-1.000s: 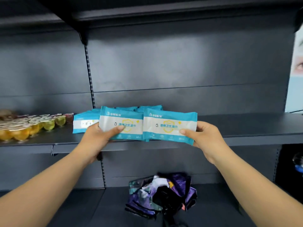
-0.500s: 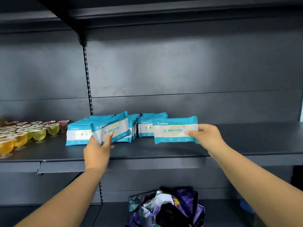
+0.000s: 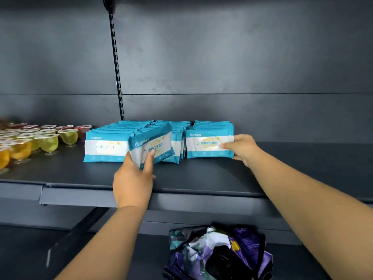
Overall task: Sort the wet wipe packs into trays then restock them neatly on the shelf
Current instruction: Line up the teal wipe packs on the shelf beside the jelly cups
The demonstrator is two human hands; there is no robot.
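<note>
Three rows of wet wipe packs already stand on the shelf (image 3: 201,178), so the restocking looks well under way but not finished. The left hand (image 3: 134,178) grips a tilted pack (image 3: 152,146) by its lower corner, thumb on the front, holding it just in front of the middle row (image 3: 177,138), not yet set in line. The right hand (image 3: 242,149) pinches the right end of another pack (image 3: 209,145), which stands upright at the front of the right row (image 3: 214,125); whether its base already rests on the shelf cannot be told. Left of the left hand, the left row (image 3: 107,146) stands upright with its front pack facing out.

No trays show anywhere, so the sorting step cannot be judged from here. What seems left is to seat these two packs squarely against their rows. Beyond the right hand the shelf runs on bare, leaving room for more. Further left sit jelly cups (image 3: 48,141), and below the hands, on the lower shelf, lies a crumpled bag (image 3: 220,251); whether it holds more packs cannot be seen.
</note>
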